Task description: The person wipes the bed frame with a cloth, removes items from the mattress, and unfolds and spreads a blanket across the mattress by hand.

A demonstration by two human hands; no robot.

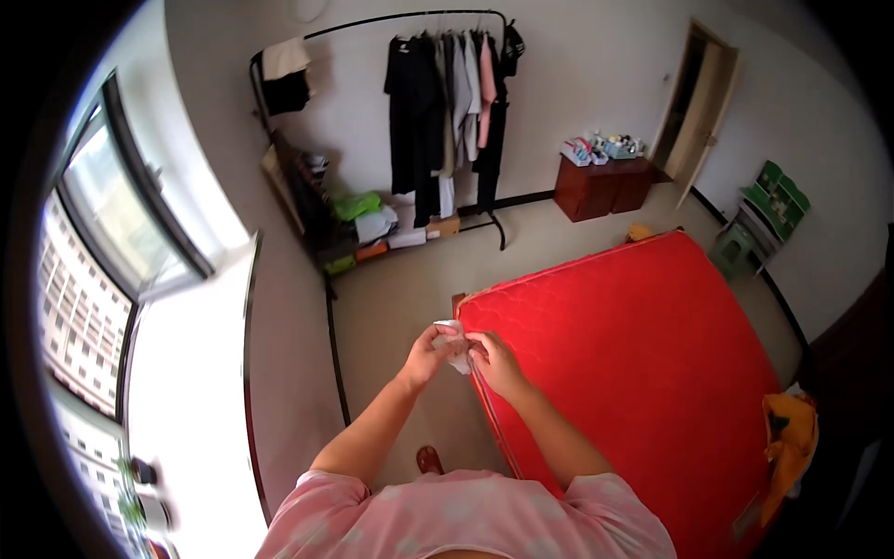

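A small crumpled white cloth or tissue (458, 363) is held between both hands, in front of the body at the near left corner of the red mattress. My left hand (427, 356) pinches its left side, and my right hand (495, 361) grips its right side with bent fingers. The white piece hangs a little below the fingers. Beneath my right forearm lies the edge of the red mattress (633, 363).
A window sill (191, 373) runs along the left. At the back stand a clothes rack (400, 17) with hanging clothes and a red-brown cabinet (601, 191) with items on top. Yellow fabric (792, 438) lies at the mattress's right edge. A green stool (734, 244) stands behind.
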